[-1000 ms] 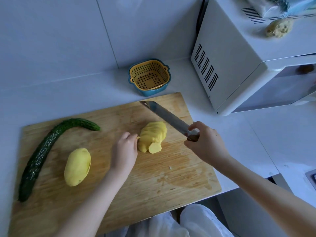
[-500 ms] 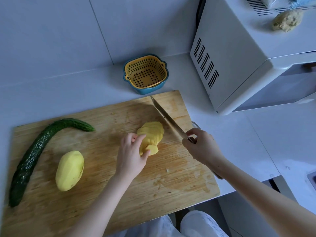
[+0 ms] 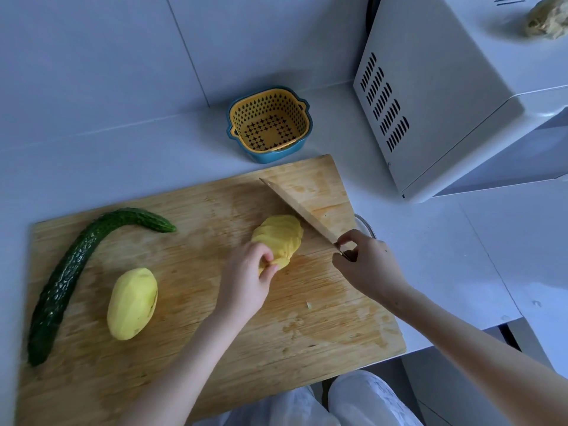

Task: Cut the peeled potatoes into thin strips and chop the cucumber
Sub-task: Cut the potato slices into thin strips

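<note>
I cannot see the knife handle inside my right hand. My left hand hides the near end of the sliced potato. The microwave runs off the top and right edges. The lump on it is too blurry to name.

I stood at a white countertop that ran back to a wall of large pale tiles, one grout line slanting up it. A white microwave sat on the counter to my right, its vented side turned toward me, with a knobbly beige lump on top (ginger, perhaps; it was too blurred to tell). Near the wall stood a yellow strainer basket nested in a blue bowl. The light was cool, dim and even.
</note>
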`<state>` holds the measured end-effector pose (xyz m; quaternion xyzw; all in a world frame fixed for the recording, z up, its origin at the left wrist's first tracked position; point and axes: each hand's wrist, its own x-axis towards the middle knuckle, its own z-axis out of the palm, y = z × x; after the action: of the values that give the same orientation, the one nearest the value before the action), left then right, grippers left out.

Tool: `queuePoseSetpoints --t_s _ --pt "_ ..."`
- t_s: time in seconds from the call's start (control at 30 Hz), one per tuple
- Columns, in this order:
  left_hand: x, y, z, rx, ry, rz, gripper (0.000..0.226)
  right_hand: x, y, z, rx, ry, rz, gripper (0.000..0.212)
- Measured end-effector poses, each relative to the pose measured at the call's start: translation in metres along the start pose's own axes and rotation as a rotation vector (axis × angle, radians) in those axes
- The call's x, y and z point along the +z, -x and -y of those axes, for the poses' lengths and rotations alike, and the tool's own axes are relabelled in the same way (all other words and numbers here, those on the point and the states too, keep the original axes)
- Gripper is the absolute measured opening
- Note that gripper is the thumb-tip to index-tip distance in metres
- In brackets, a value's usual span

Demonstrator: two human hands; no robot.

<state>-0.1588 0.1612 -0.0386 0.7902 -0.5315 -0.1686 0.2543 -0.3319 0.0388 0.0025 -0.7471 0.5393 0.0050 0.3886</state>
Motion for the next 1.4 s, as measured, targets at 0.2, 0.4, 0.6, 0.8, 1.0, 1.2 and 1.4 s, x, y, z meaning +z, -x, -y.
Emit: queuePoseSetpoints --t_s 0.2,0.4,0.6,0.8,1.0,1.2,1.4 --pt "-0.024 -0.006 0.037 -0.506 0.291 0.166 0.015 0.001 -0.004 0.003 -0.021 0.045 -0.037 0.021" --pt "-0.017 -0.011 0.038 -0.388 0.102 0.028 0.025 -0.003 -0.011 0.007 -0.121 0.166 -0.016 0.019" --pt "0.016 -0.053 0.018 0.019 -0.123 0.033 0.054 -0.005 -0.017 0.007 -0.136 0.212 0.043 0.025" --pt "0.029 -0.072 0.013 0.143 -0.163 0.15 0.05 -0.009 -0.026 0.013 -0.165 0.254 0.108 0.029" --pt "0.022 -0.069 0.018 0.23 -0.096 0.196 0.047 0.002 -0.012 0.014 -0.164 0.263 0.104 0.04" --pt "0.026 -0.051 0.014 0.253 -0.057 -0.149 0.025 -0.003 -0.012 0.02 -0.185 0.332 0.039 0.027" --pt "0.046 -0.051 0.02 0.353 -0.092 -0.136 0.024 -0.004 -0.011 0.025 -0.282 0.48 0.067 0.032"
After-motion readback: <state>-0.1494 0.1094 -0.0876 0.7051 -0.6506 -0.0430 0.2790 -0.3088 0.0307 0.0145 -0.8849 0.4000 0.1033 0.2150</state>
